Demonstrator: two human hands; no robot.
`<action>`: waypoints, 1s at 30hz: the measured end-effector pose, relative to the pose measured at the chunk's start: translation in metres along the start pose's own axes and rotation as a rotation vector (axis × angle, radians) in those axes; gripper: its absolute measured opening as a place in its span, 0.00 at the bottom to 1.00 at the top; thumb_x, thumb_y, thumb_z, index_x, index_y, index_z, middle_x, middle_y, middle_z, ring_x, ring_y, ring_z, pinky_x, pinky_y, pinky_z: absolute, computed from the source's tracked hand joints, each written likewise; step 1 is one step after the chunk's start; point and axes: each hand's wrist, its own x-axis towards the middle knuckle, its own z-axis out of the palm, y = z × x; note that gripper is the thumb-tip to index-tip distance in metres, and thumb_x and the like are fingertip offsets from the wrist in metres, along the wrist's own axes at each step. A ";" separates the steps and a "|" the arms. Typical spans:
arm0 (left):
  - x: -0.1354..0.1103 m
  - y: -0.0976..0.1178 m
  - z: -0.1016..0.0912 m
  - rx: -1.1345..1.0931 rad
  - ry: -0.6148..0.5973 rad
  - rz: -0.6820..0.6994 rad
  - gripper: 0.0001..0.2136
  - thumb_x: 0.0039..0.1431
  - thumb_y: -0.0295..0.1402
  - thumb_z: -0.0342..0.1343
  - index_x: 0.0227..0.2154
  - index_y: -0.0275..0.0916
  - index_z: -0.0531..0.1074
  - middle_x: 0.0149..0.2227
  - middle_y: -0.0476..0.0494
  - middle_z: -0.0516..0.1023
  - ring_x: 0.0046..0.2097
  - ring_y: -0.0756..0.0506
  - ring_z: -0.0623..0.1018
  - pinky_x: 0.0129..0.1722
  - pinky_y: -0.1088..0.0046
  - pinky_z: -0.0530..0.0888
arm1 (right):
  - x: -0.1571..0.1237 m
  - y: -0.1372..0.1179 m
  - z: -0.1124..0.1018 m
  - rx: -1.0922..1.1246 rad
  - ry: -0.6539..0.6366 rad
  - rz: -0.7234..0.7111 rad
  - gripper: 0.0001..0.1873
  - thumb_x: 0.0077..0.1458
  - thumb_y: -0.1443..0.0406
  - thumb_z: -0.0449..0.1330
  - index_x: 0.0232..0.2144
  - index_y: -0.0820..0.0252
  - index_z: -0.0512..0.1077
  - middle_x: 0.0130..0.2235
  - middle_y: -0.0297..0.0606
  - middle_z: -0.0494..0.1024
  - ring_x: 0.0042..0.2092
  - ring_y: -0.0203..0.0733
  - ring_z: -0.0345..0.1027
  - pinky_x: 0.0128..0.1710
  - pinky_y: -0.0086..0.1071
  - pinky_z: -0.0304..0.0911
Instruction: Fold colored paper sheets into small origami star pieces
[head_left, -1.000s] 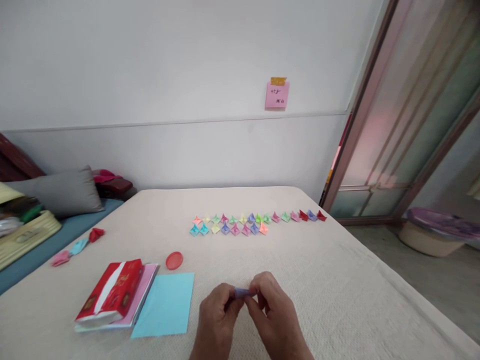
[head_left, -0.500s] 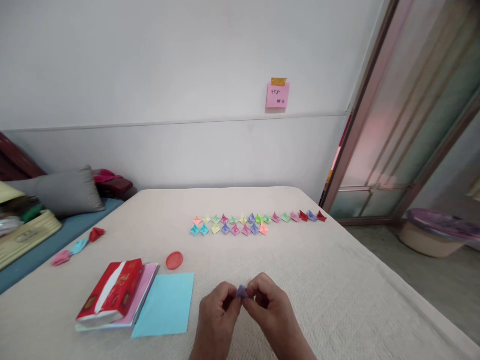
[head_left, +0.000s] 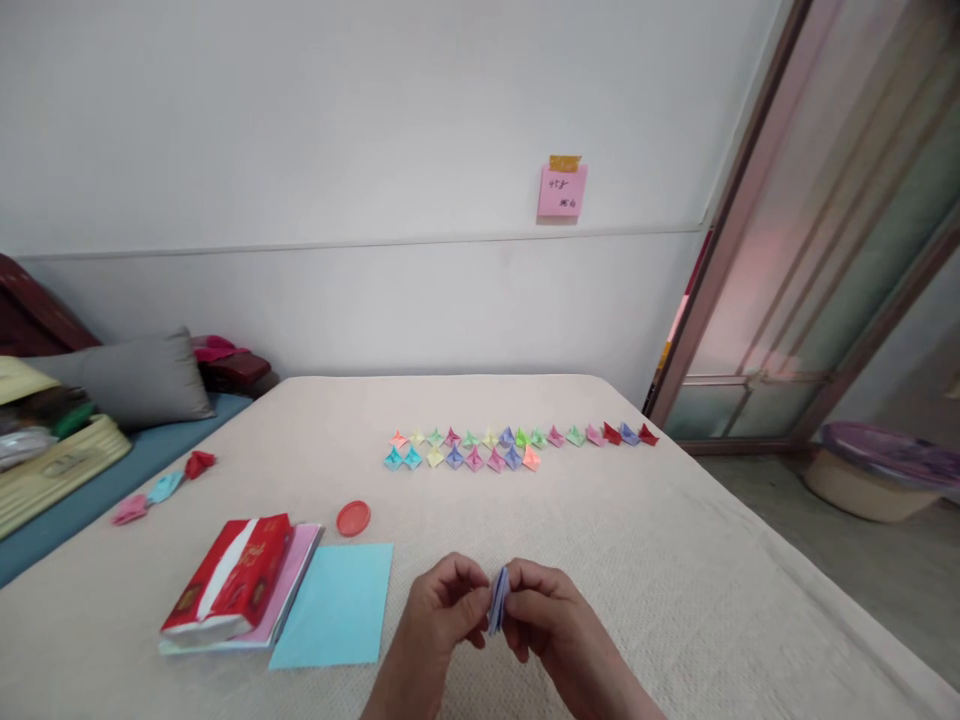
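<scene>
My left hand (head_left: 444, 610) and my right hand (head_left: 551, 622) meet in front of me, and their fingertips pinch a small folded piece of blue-violet paper (head_left: 498, 601) between them. The paper stands edge-on, showing several layers. Its folds are partly hidden by my fingers. To the left of my left hand lies a flat sheet of light blue paper (head_left: 335, 606). Further off, two rows of small folded paper pieces (head_left: 517, 447) in many colours lie on the beige quilted cover (head_left: 675, 560).
A red tissue pack (head_left: 229, 578) rests on pink paper (head_left: 298, 585), with a red round lid (head_left: 353, 518) beyond. Several folded pieces (head_left: 165, 487) lie near the left edge. A cluttered basket (head_left: 56, 475) and grey pillow (head_left: 142, 380) sit left; a glass door (head_left: 780, 240) stands right.
The blue-violet paper has turned from a pointed shape facing me to edge-on between my fingers. My hands have shifted slightly apart, and the whole view has moved a little.
</scene>
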 end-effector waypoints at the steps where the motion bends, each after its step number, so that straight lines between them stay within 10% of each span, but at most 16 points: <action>1: 0.000 -0.001 0.000 -0.068 -0.008 -0.021 0.09 0.48 0.36 0.63 0.29 0.37 0.72 0.24 0.51 0.70 0.24 0.53 0.66 0.24 0.77 0.61 | 0.000 0.000 0.001 -0.009 0.000 0.008 0.05 0.43 0.71 0.55 0.20 0.63 0.70 0.18 0.30 0.66 0.21 0.31 0.55 0.21 0.26 0.46; 9: -0.001 -0.008 -0.007 -0.226 -0.112 -0.173 0.07 0.49 0.32 0.63 0.27 0.36 0.72 0.19 0.53 0.66 0.20 0.55 0.61 0.20 0.78 0.53 | 0.000 -0.001 -0.002 -0.039 -0.023 0.073 0.06 0.42 0.70 0.55 0.19 0.64 0.71 0.18 0.31 0.67 0.20 0.31 0.54 0.21 0.26 0.46; 19: -0.002 -0.005 0.000 -0.257 -0.167 -0.159 0.07 0.54 0.32 0.58 0.27 0.32 0.73 0.29 0.43 0.74 0.31 0.48 0.74 0.31 0.73 0.66 | 0.003 0.004 -0.003 0.015 0.017 0.048 0.06 0.44 0.67 0.58 0.18 0.64 0.70 0.18 0.30 0.67 0.20 0.30 0.55 0.21 0.26 0.47; 30: 0.000 -0.005 0.002 0.060 0.046 -0.106 0.06 0.49 0.27 0.58 0.23 0.37 0.65 0.21 0.50 0.74 0.25 0.50 0.72 0.27 0.75 0.65 | 0.007 0.007 -0.003 -0.251 0.142 -0.041 0.03 0.41 0.73 0.57 0.20 0.62 0.68 0.19 0.29 0.73 0.22 0.32 0.62 0.23 0.26 0.54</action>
